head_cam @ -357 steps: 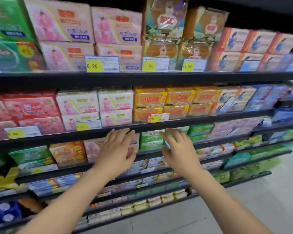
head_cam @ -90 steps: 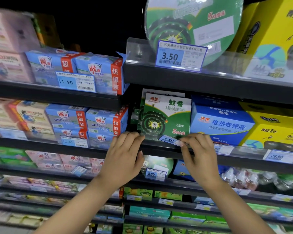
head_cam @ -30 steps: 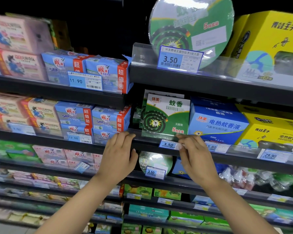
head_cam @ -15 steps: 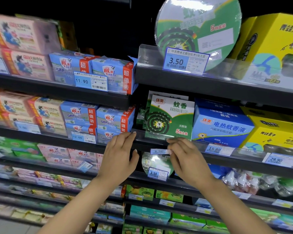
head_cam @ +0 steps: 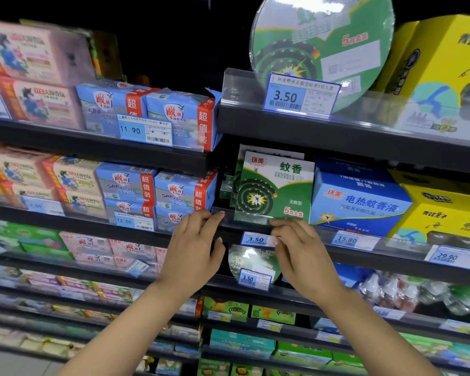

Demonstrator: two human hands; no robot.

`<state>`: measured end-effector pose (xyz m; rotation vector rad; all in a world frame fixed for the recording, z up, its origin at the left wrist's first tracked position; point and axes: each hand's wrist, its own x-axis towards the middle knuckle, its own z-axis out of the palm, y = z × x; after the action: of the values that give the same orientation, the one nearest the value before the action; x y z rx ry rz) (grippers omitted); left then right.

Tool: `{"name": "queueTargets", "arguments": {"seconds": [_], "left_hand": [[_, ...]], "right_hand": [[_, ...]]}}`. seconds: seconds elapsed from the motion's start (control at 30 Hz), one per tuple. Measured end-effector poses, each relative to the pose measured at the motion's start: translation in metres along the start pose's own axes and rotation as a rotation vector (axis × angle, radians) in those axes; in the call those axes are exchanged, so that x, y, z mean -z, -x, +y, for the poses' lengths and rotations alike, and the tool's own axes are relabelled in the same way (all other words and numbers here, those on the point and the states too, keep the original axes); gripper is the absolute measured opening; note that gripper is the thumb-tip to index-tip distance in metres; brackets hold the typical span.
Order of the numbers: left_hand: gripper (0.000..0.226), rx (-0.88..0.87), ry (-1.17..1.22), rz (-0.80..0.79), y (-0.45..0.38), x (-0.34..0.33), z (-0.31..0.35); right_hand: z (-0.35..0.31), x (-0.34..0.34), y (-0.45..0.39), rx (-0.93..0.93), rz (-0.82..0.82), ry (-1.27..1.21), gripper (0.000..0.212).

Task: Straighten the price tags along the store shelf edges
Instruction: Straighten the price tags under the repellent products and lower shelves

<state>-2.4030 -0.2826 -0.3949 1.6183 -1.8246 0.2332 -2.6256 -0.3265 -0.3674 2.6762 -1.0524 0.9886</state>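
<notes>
A small blue 3.50 price tag sits level on the dark shelf edge below a green mosquito-coil box. My right hand pinches the tag's right end, its fingers curled over the clear plastic strip above it. My left hand is to the tag's left, with straight fingertips pressing on the left end of that strip. Tags 15.80 and 29.90 sit further right on the same edge.
Other tags: a tilted 3.50 on the shelf above, 11.90 and 12.00 at left, another 3.50 one shelf down. Blue soap packs, a blue box and yellow boxes crowd the shelves.
The 3.50 tag was slanted in front of the green box; my right hand moved it left and down onto the shelf edge, where it now faces out. My left hand stayed on the strip.
</notes>
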Motion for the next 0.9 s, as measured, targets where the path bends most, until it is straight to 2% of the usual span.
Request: {"name": "queueTargets", "arguments": {"seconds": [0.27,0.4,0.73,0.9], "left_hand": [[0.045,0.002,-0.021,0.014,-0.003,0.001,0.002],[0.044,-0.007,-0.048,0.017,-0.006,0.005,0.005],[0.046,-0.098,-0.055,-0.057,-0.005,0.002,0.010],[0.045,-0.119,-0.046,-0.046,-0.007,0.001,0.012]], "right_hand": [[-0.004,-0.004,-0.009,-0.035,0.003,0.077,0.014],[-0.007,-0.004,-0.010,-0.038,-0.025,0.105,0.020],[-0.007,-0.001,-0.013,-0.097,-0.066,0.061,0.023],[-0.007,0.002,-0.014,-0.111,-0.060,0.016,0.023]]}}
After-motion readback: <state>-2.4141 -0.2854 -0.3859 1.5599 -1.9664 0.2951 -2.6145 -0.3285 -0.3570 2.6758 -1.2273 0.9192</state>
